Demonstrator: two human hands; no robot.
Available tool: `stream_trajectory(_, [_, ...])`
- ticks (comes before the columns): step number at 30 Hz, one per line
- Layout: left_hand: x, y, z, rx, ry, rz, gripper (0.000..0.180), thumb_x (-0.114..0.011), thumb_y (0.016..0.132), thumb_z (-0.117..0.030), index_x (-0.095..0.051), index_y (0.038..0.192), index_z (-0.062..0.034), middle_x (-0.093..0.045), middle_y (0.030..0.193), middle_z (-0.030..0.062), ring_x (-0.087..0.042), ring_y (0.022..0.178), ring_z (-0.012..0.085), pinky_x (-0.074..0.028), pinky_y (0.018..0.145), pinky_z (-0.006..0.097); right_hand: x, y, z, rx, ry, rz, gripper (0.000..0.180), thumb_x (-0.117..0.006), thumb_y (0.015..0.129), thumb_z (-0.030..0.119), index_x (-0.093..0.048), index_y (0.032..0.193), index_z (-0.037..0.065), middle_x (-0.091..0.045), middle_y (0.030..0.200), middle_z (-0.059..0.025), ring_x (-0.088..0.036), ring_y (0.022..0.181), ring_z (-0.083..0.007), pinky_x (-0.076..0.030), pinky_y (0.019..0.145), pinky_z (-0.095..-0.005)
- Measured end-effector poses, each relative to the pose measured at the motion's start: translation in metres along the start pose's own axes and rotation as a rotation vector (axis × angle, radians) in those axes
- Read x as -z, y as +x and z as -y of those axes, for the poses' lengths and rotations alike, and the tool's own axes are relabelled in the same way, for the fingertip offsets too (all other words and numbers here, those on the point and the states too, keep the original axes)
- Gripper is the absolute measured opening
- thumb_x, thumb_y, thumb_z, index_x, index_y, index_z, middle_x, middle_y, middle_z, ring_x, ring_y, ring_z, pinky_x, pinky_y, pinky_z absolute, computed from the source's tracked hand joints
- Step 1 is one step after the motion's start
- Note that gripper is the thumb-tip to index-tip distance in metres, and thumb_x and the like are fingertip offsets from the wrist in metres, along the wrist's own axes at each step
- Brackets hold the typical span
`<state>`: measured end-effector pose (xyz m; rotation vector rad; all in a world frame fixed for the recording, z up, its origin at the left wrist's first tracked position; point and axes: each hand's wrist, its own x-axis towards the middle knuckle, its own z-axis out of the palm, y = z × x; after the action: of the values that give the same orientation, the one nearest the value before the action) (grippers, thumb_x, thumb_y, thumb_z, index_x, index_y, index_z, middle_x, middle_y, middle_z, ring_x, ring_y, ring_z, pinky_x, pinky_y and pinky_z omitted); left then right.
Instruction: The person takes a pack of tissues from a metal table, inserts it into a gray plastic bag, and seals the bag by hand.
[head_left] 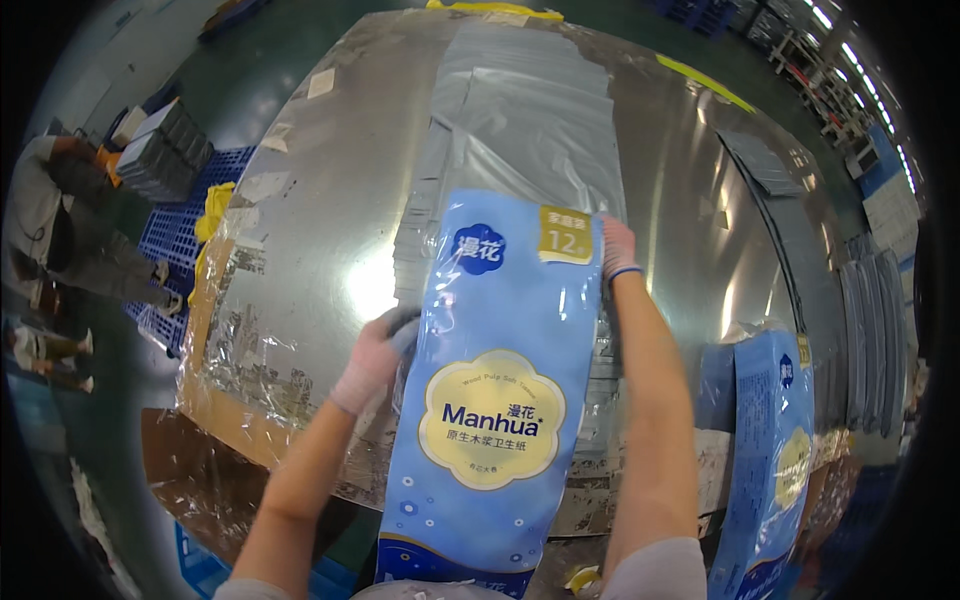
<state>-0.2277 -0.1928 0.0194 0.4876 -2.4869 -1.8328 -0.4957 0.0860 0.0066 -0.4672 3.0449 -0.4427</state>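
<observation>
A smooth, shiny metal tabletop (310,230) spreads before us, with brown cardboard (228,435) and crinkled clear film (290,395) at its near left corner. Down its middle runs a pile of limp, wrinkled grey plastic bags (530,110). Over their near end stretches a long, glossy blue bag (500,310), reaching past the near edge. Our right grip (618,250) is closed on its upper right edge; our left grip (372,362) is at its left side, partly hidden, and we cannot tell whether it holds. A second blue bag (775,430) is at right.
</observation>
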Motion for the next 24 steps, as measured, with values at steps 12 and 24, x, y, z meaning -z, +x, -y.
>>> stream_trajectory(12, [-0.040, 0.220, -0.049, -0.208, 1.137, -0.180, 0.038, -0.053, 0.077, -0.022, -0.052, 0.114, -0.0109, -0.060, 0.103, 0.0161, -0.057, 0.095, 0.0309, -0.046, 0.078, 0.039, 0.053, 0.011, -0.007, -0.103, 0.996, -0.065, 0.014, -0.059, 0.077, 0.007, -0.062, 0.088, 0.000, -0.058, 0.071, -0.0042, -0.051, 0.063, -0.0113, -0.042, 0.061, -0.0248])
stream_trajectory(24, [-0.041, 0.166, -0.053, -0.114, 0.854, 0.022, 0.023, -0.052, 0.077, -0.016, -0.062, 0.095, -0.0051, -0.061, 0.099, 0.0183, -0.058, 0.095, 0.0325, -0.047, 0.079, 0.040, -0.011, -0.042, -0.053, -0.183, 0.651, -0.119, 0.017, -0.050, 0.083, 0.012, -0.057, 0.095, 0.003, -0.060, 0.090, -0.0124, -0.055, 0.079, -0.0196, -0.045, 0.071, -0.0324])
